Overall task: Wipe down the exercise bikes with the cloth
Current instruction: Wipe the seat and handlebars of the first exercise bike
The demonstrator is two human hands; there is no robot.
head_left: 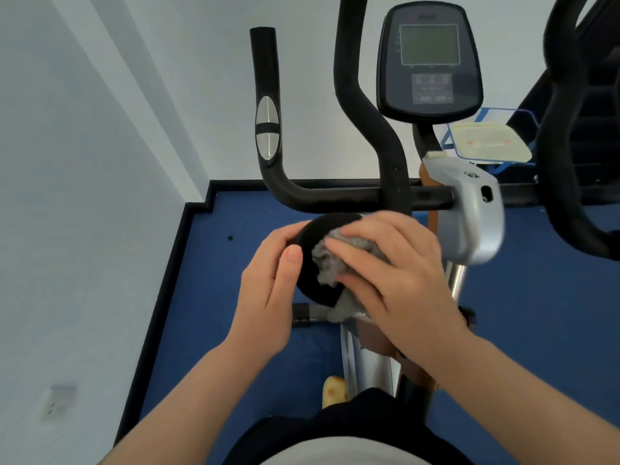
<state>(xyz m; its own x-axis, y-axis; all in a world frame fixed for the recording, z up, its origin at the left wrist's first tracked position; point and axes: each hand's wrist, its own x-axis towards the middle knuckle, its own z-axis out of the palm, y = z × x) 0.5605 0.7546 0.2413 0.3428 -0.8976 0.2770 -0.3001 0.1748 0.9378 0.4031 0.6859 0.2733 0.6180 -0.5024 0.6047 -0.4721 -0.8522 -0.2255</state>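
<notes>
An exercise bike (469,209) with black handlebars (335,196) and a dark console (429,62) stands in front of me. Below the handlebars sits a round black knob (313,236). My left hand (268,290) grips the knob's left rim, thumb lying on its edge. My right hand (392,266) presses a crumpled grey cloth (327,266) onto the knob's top face, fingers spread over the cloth. Part of the cloth hangs out below my right palm.
White walls rise on the left and behind the bike, meeting blue floor (235,229) with a black skirting. A second black machine frame (570,129) stands at the right. A lidded plastic box (489,142) rests behind the console post.
</notes>
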